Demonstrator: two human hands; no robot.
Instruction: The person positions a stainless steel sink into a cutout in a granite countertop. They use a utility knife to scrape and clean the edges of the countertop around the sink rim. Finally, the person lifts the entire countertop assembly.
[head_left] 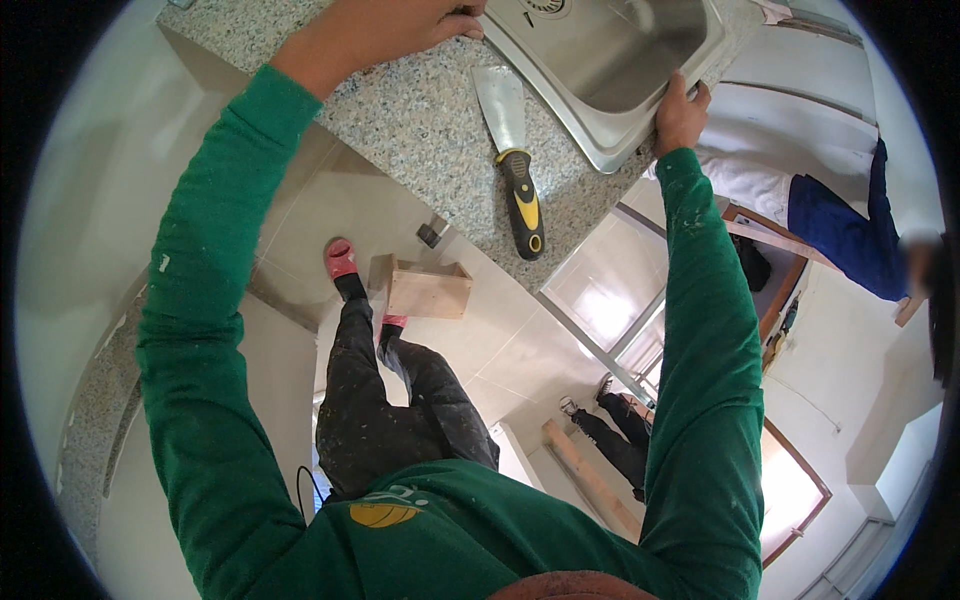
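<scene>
A stainless steel sink (597, 146) lies at the top of the head view on a speckled granite countertop (420, 130). My left hand (425, 22) is at its left rim, with fingers curled in against the edge; the frame's top cuts off part of this hand. On the right, my right hand (683, 115) grips the sink's outer rim, fingertips over the edge. Between my hands, nearer to me, a putty knife (516, 185) with a wide metal blade and a black and yellow handle lies flat on the granite. Neither hand touches it.
My feet stand on the tiled floor beside a wooden box (430, 290). At the right, a person in a dark blue top (850, 240) is close by. Another pair of legs (612, 440) shows near a long wooden plank (590, 480). The counter's corner points toward me.
</scene>
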